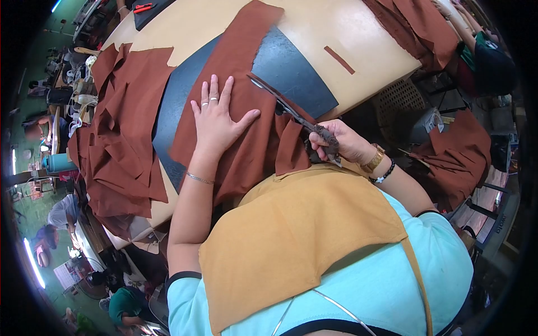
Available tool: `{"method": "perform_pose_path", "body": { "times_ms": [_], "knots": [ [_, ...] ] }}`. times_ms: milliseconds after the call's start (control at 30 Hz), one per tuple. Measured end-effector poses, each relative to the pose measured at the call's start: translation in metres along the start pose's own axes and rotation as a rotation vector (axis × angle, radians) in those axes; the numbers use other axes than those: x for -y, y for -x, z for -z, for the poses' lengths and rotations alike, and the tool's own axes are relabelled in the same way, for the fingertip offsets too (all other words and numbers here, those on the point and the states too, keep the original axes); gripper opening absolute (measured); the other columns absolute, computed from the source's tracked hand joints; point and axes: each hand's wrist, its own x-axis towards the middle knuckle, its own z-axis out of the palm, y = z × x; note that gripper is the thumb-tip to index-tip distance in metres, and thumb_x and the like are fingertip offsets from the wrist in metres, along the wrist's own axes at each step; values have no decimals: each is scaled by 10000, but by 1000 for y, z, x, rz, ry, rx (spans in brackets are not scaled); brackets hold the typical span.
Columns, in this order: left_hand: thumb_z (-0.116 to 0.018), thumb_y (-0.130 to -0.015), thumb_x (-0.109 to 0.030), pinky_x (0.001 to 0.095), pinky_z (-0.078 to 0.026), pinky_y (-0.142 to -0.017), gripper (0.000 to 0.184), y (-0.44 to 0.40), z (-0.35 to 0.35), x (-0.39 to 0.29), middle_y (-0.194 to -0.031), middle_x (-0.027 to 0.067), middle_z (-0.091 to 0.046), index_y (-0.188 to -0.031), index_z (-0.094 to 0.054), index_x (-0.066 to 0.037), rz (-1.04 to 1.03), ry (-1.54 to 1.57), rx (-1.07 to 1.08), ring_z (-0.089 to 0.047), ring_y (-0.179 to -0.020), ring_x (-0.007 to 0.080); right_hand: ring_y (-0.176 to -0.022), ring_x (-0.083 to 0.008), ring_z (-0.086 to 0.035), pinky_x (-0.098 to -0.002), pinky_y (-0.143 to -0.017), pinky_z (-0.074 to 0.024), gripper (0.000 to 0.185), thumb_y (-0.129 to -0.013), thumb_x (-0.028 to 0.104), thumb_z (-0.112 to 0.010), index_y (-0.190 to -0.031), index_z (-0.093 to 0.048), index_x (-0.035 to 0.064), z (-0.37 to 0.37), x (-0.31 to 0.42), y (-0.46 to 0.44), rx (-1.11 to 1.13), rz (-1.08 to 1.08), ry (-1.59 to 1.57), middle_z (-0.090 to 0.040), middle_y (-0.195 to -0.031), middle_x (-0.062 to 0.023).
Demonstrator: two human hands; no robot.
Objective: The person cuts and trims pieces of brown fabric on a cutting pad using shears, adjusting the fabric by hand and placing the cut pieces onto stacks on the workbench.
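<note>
A length of rust-brown fabric [238, 42] lies across a dark mat [291, 67] and hangs in folds toward my apron. My left hand [217, 117] rests flat on this fabric, fingers spread, palm down. In my right hand [347, 143] is a pair of scissors [288, 109], its handles wrapped in dark material. The blades point up and left, and their tips are at the fabric's right edge, a little right of my left thumb. Whether the blades are apart is hard to make out.
More rust-brown fabric [120, 123] lies crumpled on the left of the pale table [358, 33]. A narrow brown strip [339, 60] is at the right. Another person's arms [457, 25] reach over fabric [417, 31] at the upper right. Brown cloth [459, 159] drapes below that.
</note>
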Motion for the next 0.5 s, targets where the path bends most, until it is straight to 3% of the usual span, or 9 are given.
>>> {"method": "perform_pose_path", "body": {
  "times_ms": [67, 167, 267, 300, 333, 400, 500],
  "knots": [
    [-537, -789, -698, 638, -145, -1089, 884, 4, 1, -10, -1547, 172, -199, -1479, -306, -196, 68, -3, 10, -155, -1435, 357, -564, -44, -595, -183, -483, -457, 206, -896, 263, -663, -837, -629, 69, 0, -1, 0, 5, 4, 3, -621, -705, 17],
    [-525, -862, -593, 634, -189, -1077, 722, 6, -8, -9, -1492, 175, -316, -1431, -396, -167, 86, -17, -65, -262, -1399, 340, -568, -43, -594, -181, -484, -449, 217, -893, 272, -668, -815, -618, 76, -1, 0, 1, -3, 5, -9, -614, -694, 22],
    [-547, -894, -476, 611, -242, -1063, 555, -15, 27, 4, -1389, 153, -455, -1333, -511, -139, 19, -19, 62, -390, -1322, 308, -566, -45, -587, -184, -489, -441, 236, -892, 283, -670, -786, -607, 81, -1, 1, 0, -27, -3, 16, -606, -677, 26],
    [-599, -867, -434, 584, -277, -1053, 480, -25, 30, 16, -1282, 119, -544, -1242, -582, -135, -99, 15, 17, -472, -1241, 283, -563, -47, -582, -192, -498, -441, 241, -891, 288, -669, -776, -605, 86, 1, 1, 0, -16, -5, 49, -600, -667, 30],
    [-645, -837, -436, 552, -252, -1088, 510, -37, 37, 26, -1376, 118, -474, -1268, -568, -174, -190, 41, 90, -397, -1317, 289, -562, -47, -581, -194, -499, -440, 245, -891, 292, -669, -774, -605, 86, 3, 1, 0, -20, 0, 46, -600, -666, 31],
    [-654, -778, -561, 586, -201, -1100, 716, -47, 38, 38, -1486, 121, -342, -1370, -472, -203, -317, 5, 43, -279, -1392, 318, -560, -48, -578, -197, -500, -438, 253, -889, 301, -669, -770, -605, 88, 0, 2, 1, -20, 15, 44, -599, -664, 32],
    [-625, -716, -688, 626, -152, -1098, 913, -51, 18, 46, -1558, 110, -194, -1457, -342, -237, -275, 13, 101, -162, -1434, 341, -551, -57, -573, -195, -497, -428, 282, -884, 328, -671, -751, -606, 88, -4, 6, -2, -76, -4, 74, -599, -644, 23]
  ]
}}
